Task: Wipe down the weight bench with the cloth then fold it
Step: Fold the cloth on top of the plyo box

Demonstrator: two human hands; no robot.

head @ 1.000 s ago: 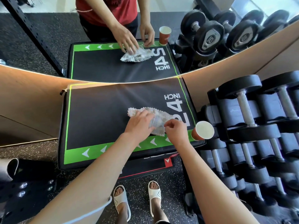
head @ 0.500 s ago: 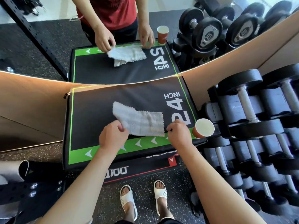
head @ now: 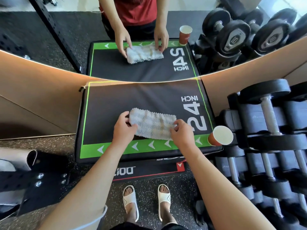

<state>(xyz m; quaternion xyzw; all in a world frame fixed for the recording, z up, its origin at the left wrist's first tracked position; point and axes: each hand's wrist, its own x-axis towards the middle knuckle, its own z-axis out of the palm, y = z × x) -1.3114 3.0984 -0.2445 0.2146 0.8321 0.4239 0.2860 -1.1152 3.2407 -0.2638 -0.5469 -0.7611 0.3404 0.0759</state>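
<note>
the fold is judged to be the step in hand, since the cloth (head: 153, 126) is laid flat as a folded band on the bench (head: 106, 103), near its front green border.

at the left end of the cloth, the edge is pinched by the left hand (head: 123, 129) between thumb and curled fingers. the layers there should be held together, so that they are not slipped apart when the next fold is made. the corners are best matched before any pressure is given.

in the middle, the cloth looks a little wavy along the zigzag edges. it should be smoothed flat first, otherwise the crease will be made crooked.

at the right end, the other edge is pinched by the right hand (head: 181, 131), fingers bent over it. one end could be lifted and brought over to the other end, low above the bench.

further right, a paper cup (head: 220, 136) is seen at the front corner of the bench, near the right hand. it could be knocked over, so the right elbow should be kept in.
</note>
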